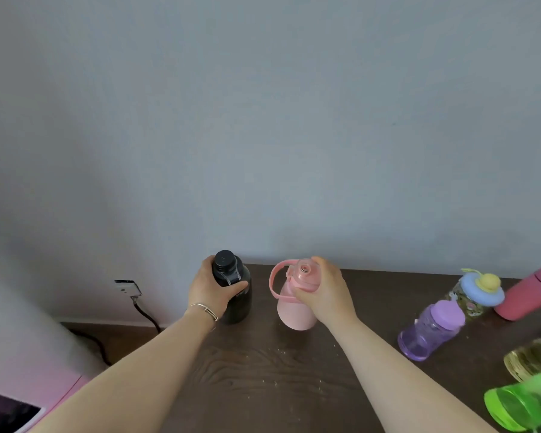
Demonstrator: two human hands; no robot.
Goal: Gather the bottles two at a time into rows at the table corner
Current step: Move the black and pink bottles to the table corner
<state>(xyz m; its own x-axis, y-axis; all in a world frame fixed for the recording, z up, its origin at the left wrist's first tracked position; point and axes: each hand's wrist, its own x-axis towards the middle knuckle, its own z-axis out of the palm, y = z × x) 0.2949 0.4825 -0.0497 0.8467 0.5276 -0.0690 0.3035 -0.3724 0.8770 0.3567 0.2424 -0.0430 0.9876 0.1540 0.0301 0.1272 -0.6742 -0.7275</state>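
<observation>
A black bottle [236,303] with a black screw cap stands upright at the far left corner of the dark wooden table [263,379], against the wall. My left hand [211,292] grips it around the neck and shoulder. Just right of it stands a pale pink bottle [294,312] with a pink carry loop. My right hand [327,292] holds that bottle by its lid. The two bottles stand side by side, a small gap between them.
Along the right side stand a purple bottle [431,331], a patterned bottle with a blue and yellow lid [477,292], a coral-red bottle [531,296], a clear yellowish bottle [533,357] and a bright green bottle [525,404]. A wall socket with a black cable [132,292] lies left of the table.
</observation>
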